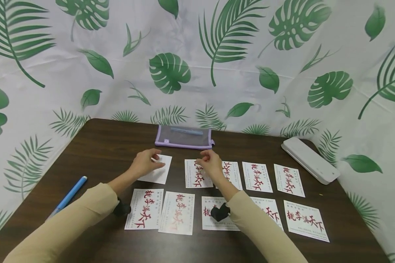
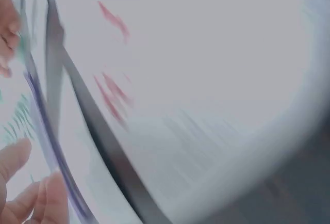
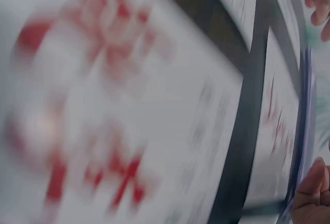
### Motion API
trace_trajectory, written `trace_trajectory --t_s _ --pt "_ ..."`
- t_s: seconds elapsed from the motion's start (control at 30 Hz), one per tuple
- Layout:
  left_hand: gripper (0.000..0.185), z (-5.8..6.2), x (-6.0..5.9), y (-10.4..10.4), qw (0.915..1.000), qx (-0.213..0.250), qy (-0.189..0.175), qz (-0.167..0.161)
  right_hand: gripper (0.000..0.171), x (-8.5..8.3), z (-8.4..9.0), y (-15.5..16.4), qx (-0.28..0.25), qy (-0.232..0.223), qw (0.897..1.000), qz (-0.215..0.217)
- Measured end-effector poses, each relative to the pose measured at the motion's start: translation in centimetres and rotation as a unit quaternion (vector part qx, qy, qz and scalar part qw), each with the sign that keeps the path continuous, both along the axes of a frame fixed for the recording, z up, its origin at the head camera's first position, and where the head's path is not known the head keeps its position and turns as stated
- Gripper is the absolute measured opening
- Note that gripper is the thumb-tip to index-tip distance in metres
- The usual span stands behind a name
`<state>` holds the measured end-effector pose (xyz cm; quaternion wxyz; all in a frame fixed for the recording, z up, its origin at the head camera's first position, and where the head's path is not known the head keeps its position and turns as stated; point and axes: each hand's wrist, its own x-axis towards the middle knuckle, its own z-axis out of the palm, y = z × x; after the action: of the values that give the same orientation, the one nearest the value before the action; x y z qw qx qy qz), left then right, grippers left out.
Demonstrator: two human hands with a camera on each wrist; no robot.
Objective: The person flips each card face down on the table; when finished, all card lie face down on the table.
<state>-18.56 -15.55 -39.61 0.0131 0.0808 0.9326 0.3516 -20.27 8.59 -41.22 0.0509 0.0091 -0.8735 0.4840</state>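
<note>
Head view: looks like laying Teacher's Day cards [image 1: 143,208] in rows, with left hand [image 1: 147,163] loose over a blank-sided card [image 1: 157,175] in the far row, right hand [image 1: 212,165] loose, empty, over a red-lettered card [image 1: 196,178]. Probably calls next for straightening the blank one.

White leaf-print backdrop [image 1: 197,96], dark wood-grain table [image 1: 102,153]

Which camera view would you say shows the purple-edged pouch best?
The head view, because the pouch appears there almost in full, front and edges clear. The left wrist view shows only a narrow, slanting strip of its purple edge, and the right wrist view a similar strip near its right side.
</note>
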Motion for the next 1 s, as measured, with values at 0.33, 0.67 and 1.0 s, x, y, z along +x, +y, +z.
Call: trace_trajectory --t_s 0.33,0.67,1.0 --pt "0.066 -0.5 -1.8 6.1 0.9961 0.002 -0.058 -0.067 0.036 -0.3 -0.4 3.4 0.038 -0.074 0.996 0.018" --pt "0.06 -0.6 -2.6 8.1 0.993 -0.061 -0.057 -0.084 0.037 -0.6 -0.7 3.9 0.102 -0.068 0.992 0.026" --pt "0.053 -0.6 -2.8 8.1 0.9922 -0.056 -0.076 -0.081 0.036 -1.0 -1.0 3.8 0.126 -0.069 0.989 0.028"
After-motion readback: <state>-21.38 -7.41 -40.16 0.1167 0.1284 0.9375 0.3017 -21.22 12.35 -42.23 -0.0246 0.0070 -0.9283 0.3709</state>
